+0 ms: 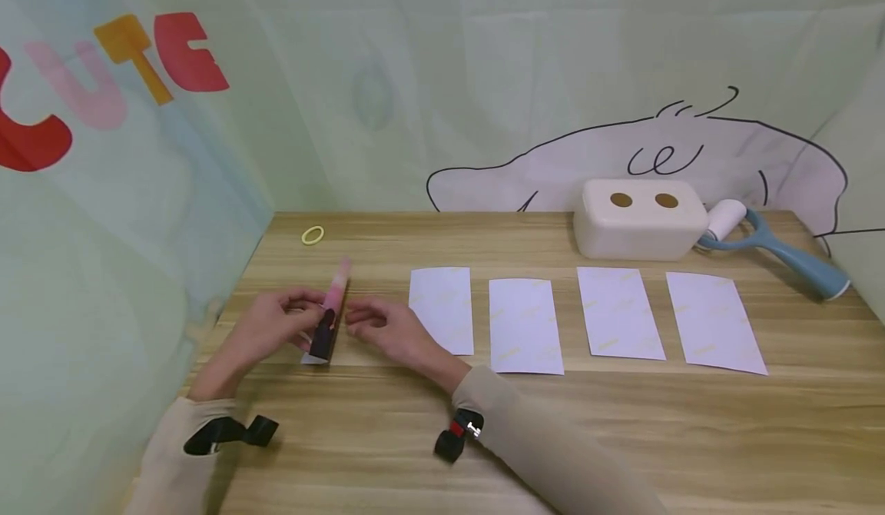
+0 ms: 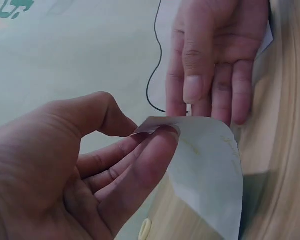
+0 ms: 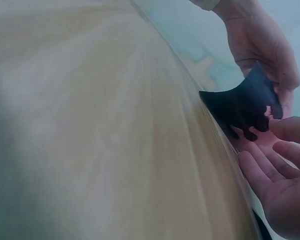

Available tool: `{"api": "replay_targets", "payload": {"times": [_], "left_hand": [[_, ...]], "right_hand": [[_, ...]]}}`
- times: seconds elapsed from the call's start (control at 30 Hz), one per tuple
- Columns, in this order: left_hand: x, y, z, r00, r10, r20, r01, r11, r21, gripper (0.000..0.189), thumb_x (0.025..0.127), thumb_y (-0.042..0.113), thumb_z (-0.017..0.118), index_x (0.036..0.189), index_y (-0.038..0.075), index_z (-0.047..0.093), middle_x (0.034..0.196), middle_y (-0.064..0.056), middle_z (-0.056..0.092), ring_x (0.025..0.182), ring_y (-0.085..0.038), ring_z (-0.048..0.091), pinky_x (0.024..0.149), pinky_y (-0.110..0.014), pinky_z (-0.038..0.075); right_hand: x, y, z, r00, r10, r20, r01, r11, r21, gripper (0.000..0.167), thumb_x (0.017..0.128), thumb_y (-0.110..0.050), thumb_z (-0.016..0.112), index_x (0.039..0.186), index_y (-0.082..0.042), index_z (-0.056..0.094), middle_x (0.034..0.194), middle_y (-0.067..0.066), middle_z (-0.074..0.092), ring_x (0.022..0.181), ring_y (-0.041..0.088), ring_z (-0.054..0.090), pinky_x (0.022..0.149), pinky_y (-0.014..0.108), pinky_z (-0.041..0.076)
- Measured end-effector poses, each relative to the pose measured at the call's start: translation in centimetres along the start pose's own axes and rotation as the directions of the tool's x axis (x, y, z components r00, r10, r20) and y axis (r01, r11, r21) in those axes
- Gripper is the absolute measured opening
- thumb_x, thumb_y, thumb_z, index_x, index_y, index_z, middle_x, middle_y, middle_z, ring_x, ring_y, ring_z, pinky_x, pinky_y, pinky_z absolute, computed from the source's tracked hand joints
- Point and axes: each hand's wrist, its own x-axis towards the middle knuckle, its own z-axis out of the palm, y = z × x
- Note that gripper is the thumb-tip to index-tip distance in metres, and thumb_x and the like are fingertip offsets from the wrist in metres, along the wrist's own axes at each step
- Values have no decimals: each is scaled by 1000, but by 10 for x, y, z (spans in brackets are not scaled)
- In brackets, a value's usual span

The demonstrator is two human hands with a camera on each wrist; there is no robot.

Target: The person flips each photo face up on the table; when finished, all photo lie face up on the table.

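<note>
your left hand (image 1: 273, 321) pinches the pink-and-black card (image 1: 335, 296) between thumb and fingers; the card bends, tilted, over the left part of the wooden table (image 1: 657, 423), between your two hands. your right hand (image 1: 392, 332) is just beside it, fingers extended, and i cannot tell whether they touch it. four white cards (image 1: 527, 327) lie to the right, and a yellow ring (image 1: 305, 239) lies farther back.

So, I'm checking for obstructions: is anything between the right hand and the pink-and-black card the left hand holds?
Nothing visible is in the way: the right hand is close beside the card in the left hand.
</note>
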Motion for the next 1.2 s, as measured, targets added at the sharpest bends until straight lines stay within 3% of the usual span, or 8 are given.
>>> {"api": "replay_targets", "payload": {"times": [0.23,0.7,0.87,1.07,1.2], "left_hand": [[-4,5,-6,999,33,-9,-33,999,0,38,101,6,64,131,-17,61,105,-23,75,74,-21,73,61,-39,63],[-10,9,-15,996,78,-37,-78,997,23,36,103,6,61,132,-14,62,109,-23,74,79,-16,73,64,-39,63],[-10,9,-18,995,82,-50,-82,997,-7,38,103,5,59,134,-16,60,104,-13,75,81,-14,72,65,-38,64],[-10,9,-20,992,108,-62,-111,993,-50,37,103,2,56,134,-18,58,98,1,75,81,-13,71,66,-36,63],[-11,6,-23,992,112,-63,-117,989,-90,35,104,3,56,133,-17,57,99,4,75,82,-14,71,67,-34,63]], "right_hand": [[-2,-2,3,1000,-9,1,9,1000,-28,39,101,-11,73,139,-3,67,125,13,74,103,7,71,90,22,55],[-2,-4,3,998,-66,22,66,998,-7,43,102,-11,73,144,-8,65,136,12,70,111,11,71,94,23,55],[-2,-5,1,997,-75,-18,75,997,-21,43,101,-12,75,143,-10,67,133,3,72,111,7,69,96,24,54],[0,-6,-2,985,-114,-128,109,993,-44,39,95,-4,80,134,-7,73,117,7,71,104,11,68,93,25,56],[0,-8,-5,978,-105,-182,89,992,-94,39,93,-7,82,131,-7,74,119,14,63,104,20,66,90,24,56]]}}
